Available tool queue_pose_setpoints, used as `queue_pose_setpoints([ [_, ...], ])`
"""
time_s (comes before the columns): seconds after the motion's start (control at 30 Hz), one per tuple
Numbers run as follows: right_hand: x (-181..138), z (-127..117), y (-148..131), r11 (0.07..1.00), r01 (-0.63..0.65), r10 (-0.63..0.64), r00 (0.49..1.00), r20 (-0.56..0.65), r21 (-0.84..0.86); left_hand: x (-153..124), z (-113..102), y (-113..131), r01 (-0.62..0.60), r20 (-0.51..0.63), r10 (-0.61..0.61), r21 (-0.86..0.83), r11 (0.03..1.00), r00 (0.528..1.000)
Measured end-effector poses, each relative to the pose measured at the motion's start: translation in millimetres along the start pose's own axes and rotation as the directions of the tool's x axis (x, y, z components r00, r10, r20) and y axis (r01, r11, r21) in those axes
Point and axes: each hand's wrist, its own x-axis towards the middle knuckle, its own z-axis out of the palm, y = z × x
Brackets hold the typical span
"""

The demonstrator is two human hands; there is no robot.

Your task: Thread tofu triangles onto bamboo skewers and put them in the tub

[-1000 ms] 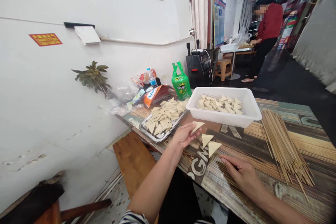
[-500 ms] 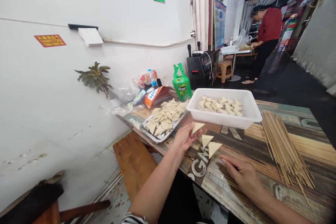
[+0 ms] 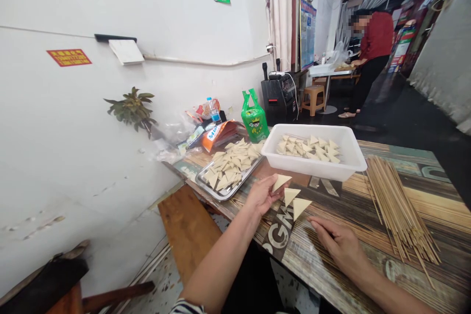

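My left hand (image 3: 265,193) pinches a pale triangular tofu piece (image 3: 281,182) between thumb and fingers. Just to its right, two more tofu triangles, a nearer one (image 3: 300,207) and a farther one (image 3: 291,196), sit in a line on a skewer, most of which they hide. At the near end of that line, my right hand (image 3: 340,245) is closed on the skewer's end, its thumb and forefinger together. A metal tray (image 3: 222,196) heaped with loose tofu triangles (image 3: 235,159) lies beyond my left hand.
A white plastic tub (image 3: 312,167) holds skewered triangles at the table's far side. Bamboo skewers (image 3: 401,211) lie bundled at right. A green bag (image 3: 255,122) and an orange packet (image 3: 217,135) stand near the wall. A person in red (image 3: 379,34) works at another table behind.
My left hand has moved slightly right with its tofu triangle, closer to the two on the skewer. My right hand has stayed nearly still.
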Motion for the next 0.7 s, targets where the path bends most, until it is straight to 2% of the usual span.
queue_pose_setpoints([
  [0.13,1.5,1.1,-0.9,1.0,-0.011,0.011,1.0,-0.005,0.015,-3.1,5.3,-3.7,-0.003,-0.023,0.004,0.013,1.0,1.0],
  [0.23,1.7,1.0,-1.0,1.0,-0.021,0.022,1.0,-0.017,0.017,-10.7,12.0,-3.7,-0.102,-0.053,0.107,0.093,0.99,0.993],
  [0.3,0.7,-1.4,-2.9,0.999,-0.033,0.034,0.999,-0.014,0.027,-15.7,12.9,-3.7,-0.238,-0.121,0.263,0.19,0.953,0.957],
  [0.37,-0.8,-6.8,-8.4,0.996,-0.068,0.069,0.998,-0.003,0.062,-18.9,8.6,-4.7,-0.371,-0.192,0.44,0.311,0.875,0.877],
  [0.43,-1.9,-15.2,-18.6,0.983,-0.135,0.136,0.991,0.005,0.126,-19.6,0.3,-7.4,-0.457,-0.199,0.57,0.419,0.785,0.797],
  [0.5,-0.5,-26.0,-32.5,0.952,-0.218,0.225,0.974,-0.006,0.217,-18.5,-8.8,-11.7,-0.507,-0.161,0.642,0.483,0.713,0.75],
  [0.57,5.8,-37.9,-47.6,0.91,-0.29,0.306,0.952,-0.006,0.295,-16.8,-15.5,-17.0,-0.531,-0.118,0.671,0.518,0.67,0.732],
  [0.7,40.4,-60.9,-69.2,0.866,-0.334,0.35,0.936,0.026,0.372,-13.9,-19.6,-25.9,-0.508,-0.075,0.662,0.579,0.637,0.745],
])
